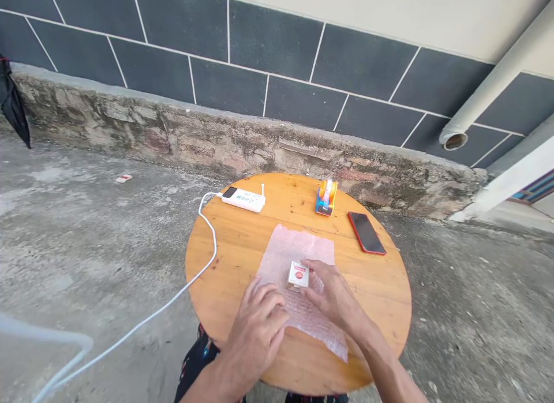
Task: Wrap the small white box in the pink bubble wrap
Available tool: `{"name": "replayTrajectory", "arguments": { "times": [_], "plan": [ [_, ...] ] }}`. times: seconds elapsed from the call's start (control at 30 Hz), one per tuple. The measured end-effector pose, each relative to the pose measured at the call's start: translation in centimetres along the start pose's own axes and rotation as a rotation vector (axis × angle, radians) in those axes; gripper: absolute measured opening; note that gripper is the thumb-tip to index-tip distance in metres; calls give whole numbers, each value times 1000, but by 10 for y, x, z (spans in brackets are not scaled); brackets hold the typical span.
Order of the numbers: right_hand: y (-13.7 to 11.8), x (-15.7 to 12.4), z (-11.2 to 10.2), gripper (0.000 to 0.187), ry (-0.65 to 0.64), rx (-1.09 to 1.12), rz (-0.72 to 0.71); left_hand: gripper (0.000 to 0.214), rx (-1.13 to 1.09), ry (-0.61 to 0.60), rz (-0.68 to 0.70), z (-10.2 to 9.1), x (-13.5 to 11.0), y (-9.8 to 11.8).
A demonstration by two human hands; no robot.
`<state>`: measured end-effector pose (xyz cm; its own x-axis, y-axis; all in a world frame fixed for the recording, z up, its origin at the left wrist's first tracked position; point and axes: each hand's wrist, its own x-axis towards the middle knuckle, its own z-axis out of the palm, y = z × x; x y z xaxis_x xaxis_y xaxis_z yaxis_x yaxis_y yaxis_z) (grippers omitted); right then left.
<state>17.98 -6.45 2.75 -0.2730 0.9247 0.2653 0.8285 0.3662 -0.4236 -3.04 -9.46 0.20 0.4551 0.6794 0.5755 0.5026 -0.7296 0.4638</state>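
A small white box (298, 274) with red print sits on a sheet of pinkish bubble wrap (291, 244), which lies flat and slightly askew on the round wooden table. My right hand (331, 290) grips the box from its right side, with fingertips at the top corner and thumb at the lower right. On the sheet's left edge rests my left hand (259, 319), its fingers loosely bent and a little apart. Nothing shows in that hand, though its palm side is hidden.
A white power strip (243, 199) stands at the table's back left, its white cable (190, 282) running off to the lower left. At the back right are an orange and blue tape dispenser (326, 197) and a red-edged phone (366, 232). A stone-based wall (259, 143) rises beyond.
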Motion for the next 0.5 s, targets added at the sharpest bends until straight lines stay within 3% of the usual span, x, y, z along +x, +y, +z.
{"name": "replayTrajectory", "arguments": {
  "times": [0.13, 0.3, 0.4, 0.5],
  "plan": [
    [0, -6, -2, 46, 19, 6, 2, 18, -28, -12, 5, -3, -1, 9],
    [1, -9, -8, 46, -46, 59, 2, 17, -67, -14, -6, -11, 9, 17],
    [2, -10, -16, 43, -102, 216, -4, 16, -42, -19, -18, -15, 28, 14],
    [6, -19, -29, 36, -77, 449, 135, 15, -6, -71, -42, -13, 53, 6]
  ]
}}
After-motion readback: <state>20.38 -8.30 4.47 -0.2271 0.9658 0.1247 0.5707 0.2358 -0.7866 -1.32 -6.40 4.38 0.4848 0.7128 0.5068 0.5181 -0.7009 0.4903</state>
